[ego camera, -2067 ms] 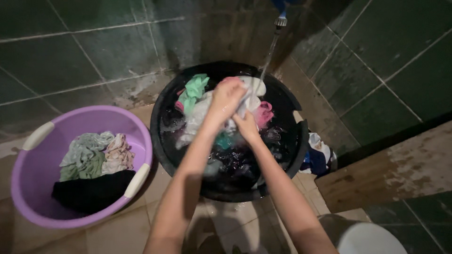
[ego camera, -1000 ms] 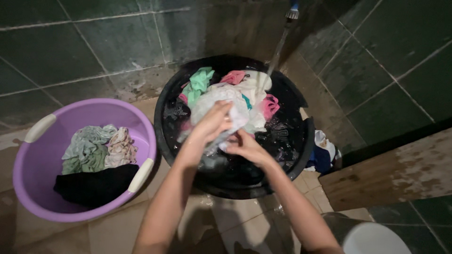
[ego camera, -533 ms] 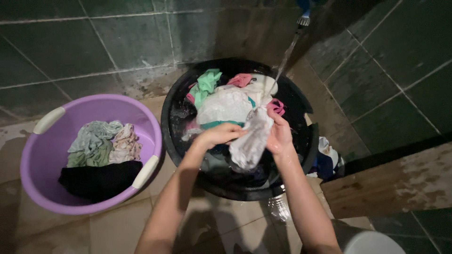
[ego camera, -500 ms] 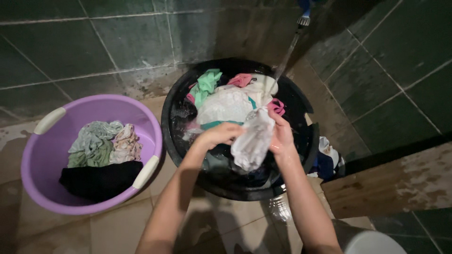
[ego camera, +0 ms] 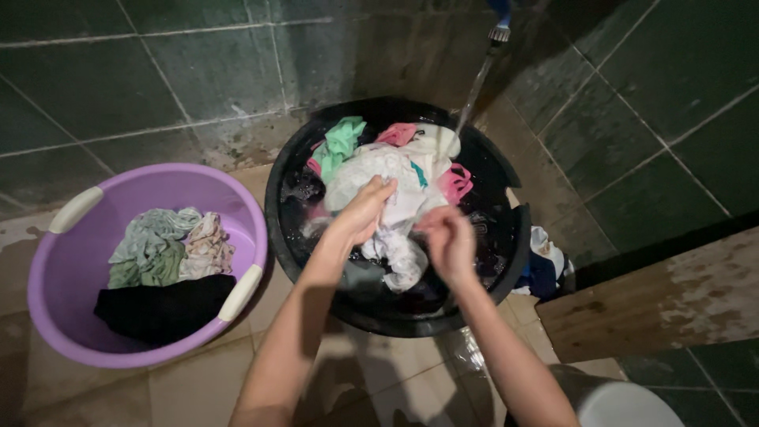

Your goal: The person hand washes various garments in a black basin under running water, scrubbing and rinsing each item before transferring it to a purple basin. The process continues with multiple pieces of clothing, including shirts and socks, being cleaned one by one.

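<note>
1. A wet white cloth [ego camera: 399, 249] hangs bunched between both hands, low over the middle of the black tub [ego camera: 506, 261].
2. The left hand [ego camera: 365, 207] has its grip clenched on the cloth's upper part; the right hand [ego camera: 447, 241] grasps it just beside, fingers curled.
3. Behind them, white, green and pink laundry [ego camera: 371, 162] is heaped toward the tub's far rim, under a running tap [ego camera: 498, 28].
4. The purple basin [ego camera: 47, 292], holding wrung clothes, stands touching the tub's left edge; bare floor tiles [ego camera: 198, 387] lie open in front.
</note>
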